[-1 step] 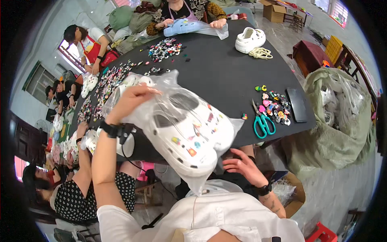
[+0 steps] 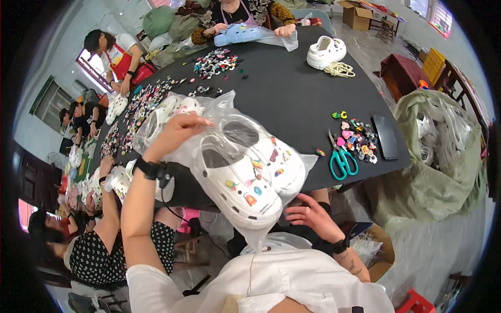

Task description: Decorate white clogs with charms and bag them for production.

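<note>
A clear plastic bag holds a pair of white clogs dotted with small colourful charms, tilted with the toes toward me over the table's near edge. My left hand pinches the bag's film at its upper left, beside the clogs' heel openings. Close to the toe end, my right hand has its fingers stretched apart and grips nothing. Whether its fingertips touch the bag I cannot tell. Behind my left hand lies another bagged pair of white clogs.
On the black table lie teal-handled scissors, loose charms, a dark phone-like slab and a white clog with cord. Across from me a person holds a bagged blue clog. A big green sack stands right.
The bagged clogs show less blur and have turned very slightly. My right hand's fingers have shifted a little toward the toe end. My left hand keeps its hold on the bag.
</note>
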### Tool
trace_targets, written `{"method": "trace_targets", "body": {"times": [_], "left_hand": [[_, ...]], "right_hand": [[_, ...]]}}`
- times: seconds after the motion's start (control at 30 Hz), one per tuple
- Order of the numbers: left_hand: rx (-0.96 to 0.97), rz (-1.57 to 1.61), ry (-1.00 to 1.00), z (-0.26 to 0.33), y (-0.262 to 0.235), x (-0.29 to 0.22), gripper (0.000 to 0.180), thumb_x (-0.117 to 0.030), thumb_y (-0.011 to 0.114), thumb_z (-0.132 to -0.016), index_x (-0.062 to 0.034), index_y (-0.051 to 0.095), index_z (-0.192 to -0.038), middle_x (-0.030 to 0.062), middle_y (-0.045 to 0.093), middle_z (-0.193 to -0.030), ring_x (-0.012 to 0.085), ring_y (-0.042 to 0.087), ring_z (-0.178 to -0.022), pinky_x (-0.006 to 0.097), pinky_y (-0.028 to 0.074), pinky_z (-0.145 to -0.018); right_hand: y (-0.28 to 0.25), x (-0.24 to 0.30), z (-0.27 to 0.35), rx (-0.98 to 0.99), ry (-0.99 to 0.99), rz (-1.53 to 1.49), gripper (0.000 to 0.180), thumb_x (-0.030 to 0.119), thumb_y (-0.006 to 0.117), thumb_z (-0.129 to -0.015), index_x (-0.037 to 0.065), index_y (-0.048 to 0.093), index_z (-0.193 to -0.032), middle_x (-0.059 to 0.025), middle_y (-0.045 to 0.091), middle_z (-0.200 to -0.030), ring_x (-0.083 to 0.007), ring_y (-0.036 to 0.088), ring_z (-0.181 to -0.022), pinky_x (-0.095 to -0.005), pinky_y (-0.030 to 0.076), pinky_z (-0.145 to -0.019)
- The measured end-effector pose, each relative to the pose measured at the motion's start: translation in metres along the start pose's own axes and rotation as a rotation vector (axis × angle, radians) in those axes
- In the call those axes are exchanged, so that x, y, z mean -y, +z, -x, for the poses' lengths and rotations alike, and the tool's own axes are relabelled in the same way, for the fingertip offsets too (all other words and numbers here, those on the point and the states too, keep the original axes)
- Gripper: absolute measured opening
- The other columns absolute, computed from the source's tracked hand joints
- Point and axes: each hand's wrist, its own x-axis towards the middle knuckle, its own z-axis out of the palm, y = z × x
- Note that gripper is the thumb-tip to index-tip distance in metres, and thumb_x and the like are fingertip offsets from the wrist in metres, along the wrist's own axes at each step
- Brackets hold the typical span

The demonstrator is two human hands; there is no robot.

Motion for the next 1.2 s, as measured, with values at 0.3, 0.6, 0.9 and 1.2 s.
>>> {"method": "trace_targets", "body": {"times": [0.3,0.6,0.9,1.2], "left_hand": [[-0.104,0.090,-0.172,0.025,-0.011,0.051,0.042,-0.026,0.050,-0.102,-0.0111,0.047,-0.140,0.0055,0.053,-0.134,0.0136,0.055,-0.108,0.029,0.044,-0.092],[0.517,0.325,-0.515,0.019,-0.018,0.069,0.029,-0.010,0.063,-0.089,-0.0011,0.066,-0.116,0.0052,0.068,-0.084,0.0119,0.066,-0.065,0.024,0.053,-0.058],[0.407,0.344,-0.341,-0.010,0.020,0.085,0.035,-0.015,0.068,-0.090,-0.0015,0.065,-0.123,0.0040,0.070,-0.090,0.0096,0.065,-0.077,0.025,0.053,-0.068],[0.361,-0.146,0.179,-0.001,0.035,0.074,0.086,-0.018,0.087,-0.063,-0.0169,0.052,-0.141,0.0119,0.053,-0.134,0.0310,0.047,-0.127,0.041,0.034,-0.109]], "right_hand": [[0.026,-0.004,-0.035,0.023,0.122,0.034,0.044,0.028,0.049,-0.104,0.005,0.035,-0.138,-0.0183,0.058,-0.128,-0.0248,0.061,-0.114,-0.0335,0.050,-0.094],[-0.008,0.043,-0.031,-0.510,-0.367,0.615,0.007,0.007,0.061,-0.095,0.001,0.064,-0.099,-0.0054,0.069,-0.093,-0.0112,0.064,-0.079,-0.0257,0.051,-0.070],[-0.056,0.089,-0.060,-0.629,-0.607,1.616,0.025,0.001,0.070,-0.079,0.003,0.069,-0.105,-0.0135,0.063,-0.108,-0.0329,0.058,-0.100,-0.0415,0.048,-0.087],[-0.087,0.109,-0.051,-0.924,-0.761,1.133,0.020,0.005,0.067,-0.090,-0.001,0.070,-0.108,-0.0120,0.068,-0.093,-0.0198,0.064,-0.085,-0.0317,0.050,-0.078]]}}
